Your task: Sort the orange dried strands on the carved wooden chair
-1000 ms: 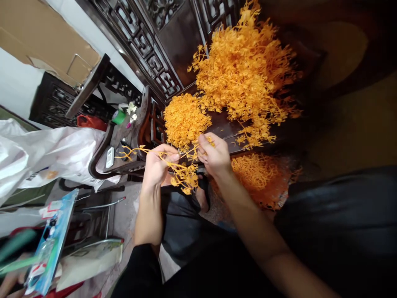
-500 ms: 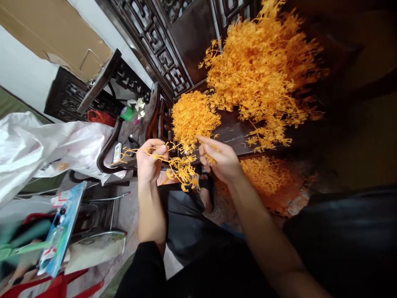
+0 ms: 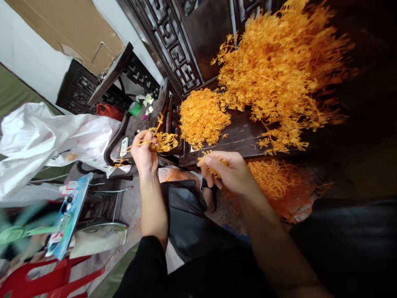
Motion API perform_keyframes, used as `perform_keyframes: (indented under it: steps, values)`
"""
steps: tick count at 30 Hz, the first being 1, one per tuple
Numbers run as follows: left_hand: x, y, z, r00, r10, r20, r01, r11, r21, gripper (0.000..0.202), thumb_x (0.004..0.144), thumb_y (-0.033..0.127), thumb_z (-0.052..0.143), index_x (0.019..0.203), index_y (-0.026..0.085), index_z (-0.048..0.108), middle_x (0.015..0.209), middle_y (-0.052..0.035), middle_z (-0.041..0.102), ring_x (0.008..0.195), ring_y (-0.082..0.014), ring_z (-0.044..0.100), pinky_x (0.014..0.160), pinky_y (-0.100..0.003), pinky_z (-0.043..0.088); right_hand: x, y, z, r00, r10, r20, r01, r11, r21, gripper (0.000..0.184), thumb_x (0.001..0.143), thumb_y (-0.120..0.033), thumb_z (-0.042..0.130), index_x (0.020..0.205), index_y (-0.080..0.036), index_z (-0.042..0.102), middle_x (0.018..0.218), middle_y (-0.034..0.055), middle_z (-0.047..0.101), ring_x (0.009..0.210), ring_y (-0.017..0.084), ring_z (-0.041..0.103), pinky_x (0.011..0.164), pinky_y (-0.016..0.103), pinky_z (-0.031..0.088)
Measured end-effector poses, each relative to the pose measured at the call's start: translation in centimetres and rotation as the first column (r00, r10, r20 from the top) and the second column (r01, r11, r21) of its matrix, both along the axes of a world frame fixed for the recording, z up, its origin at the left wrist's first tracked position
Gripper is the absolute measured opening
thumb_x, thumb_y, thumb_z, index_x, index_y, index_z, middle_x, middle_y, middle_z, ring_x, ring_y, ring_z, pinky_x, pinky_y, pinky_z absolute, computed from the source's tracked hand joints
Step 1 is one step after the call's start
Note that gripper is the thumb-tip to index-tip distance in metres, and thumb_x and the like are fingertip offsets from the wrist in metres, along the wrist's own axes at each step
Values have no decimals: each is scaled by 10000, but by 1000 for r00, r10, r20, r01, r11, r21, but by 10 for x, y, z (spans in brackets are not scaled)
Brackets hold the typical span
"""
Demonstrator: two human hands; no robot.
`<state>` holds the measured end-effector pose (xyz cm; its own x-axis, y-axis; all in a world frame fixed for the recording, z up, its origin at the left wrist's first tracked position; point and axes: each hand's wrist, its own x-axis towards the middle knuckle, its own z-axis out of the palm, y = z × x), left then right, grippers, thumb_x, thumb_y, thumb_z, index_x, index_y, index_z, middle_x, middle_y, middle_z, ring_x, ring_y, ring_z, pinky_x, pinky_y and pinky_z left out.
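My left hand (image 3: 145, 154) is closed on a thin branching orange sprig (image 3: 166, 142), which looks like plastic. Its curly heads hang to the right of the fingers and bare stem ends stick out on the left. My right hand (image 3: 228, 169), to the right and slightly lower, has its fingers curled round several small orange pieces (image 3: 217, 167). The two hands are apart. Just beyond them, a mound of small orange pieces (image 3: 203, 118) sits on the dark wooden bench (image 3: 238, 130). A far bigger heap of whole orange sprigs (image 3: 279, 70) lies to its right.
Below the bench is a pile of bare orange stems (image 3: 274, 178). At the left are white plastic sacks (image 3: 58, 136), a red plastic chair (image 3: 56, 277) and a green fan (image 3: 14, 234). A small white remote (image 3: 124, 147) lies by the bench arm.
My left hand has lifted the sprig up and away from my right hand. My right hand has drawn back from the mound, pieces still in its fingers. The view has shifted slightly.
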<state>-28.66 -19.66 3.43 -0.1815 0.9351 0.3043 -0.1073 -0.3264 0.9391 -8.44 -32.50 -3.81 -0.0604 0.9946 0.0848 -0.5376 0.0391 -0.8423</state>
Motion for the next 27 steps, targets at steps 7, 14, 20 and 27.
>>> perform_keyframes:
  steps: [7, 14, 20, 27]
  values:
    - [30, -32, -8, 961, -276, 27, 276, 941, -194, 294, 684, 254, 928, 928, 170, 788, 1039, -79, 803, 1029, -254, 789, 916, -353, 649, -8, 4, -2, 933, -265, 245, 204, 947, 248, 386, 1010, -250, 542, 1351, -196, 715, 1094, 81, 707, 748, 140, 696, 619, 301, 594]
    - [48, -54, -16, 946, -291, -145, 262, 945, -194, 307, 704, 294, 945, 952, 169, 815, 1054, -99, 814, 1075, -266, 786, 969, -369, 628, -42, 27, -10, 535, -739, 410, 574, 674, 465, 239, 974, -334, 707, 1116, -147, 751, 936, 83, 663, 871, 204, 641, 859, 374, 548]
    - [46, -38, -27, 951, -75, -300, 92, 995, 44, 192, 707, 250, 926, 849, 179, 819, 945, -55, 799, 970, -207, 779, 983, -374, 609, -48, 18, -1, 623, -678, 390, 480, 725, 494, 309, 1044, -233, 488, 737, -212, 518, 788, 50, 587, 765, 174, 555, 742, 327, 464]
    - [25, -18, -5, 978, -151, 143, 157, 987, -37, 259, 656, 180, 922, 848, 179, 749, 886, 1, 768, 881, -123, 758, 955, -288, 614, -46, 5, -1, 937, -193, 291, 152, 976, 158, 169, 948, -192, 560, 1004, -170, 718, 770, 18, 714, 569, 121, 620, 596, 264, 484]
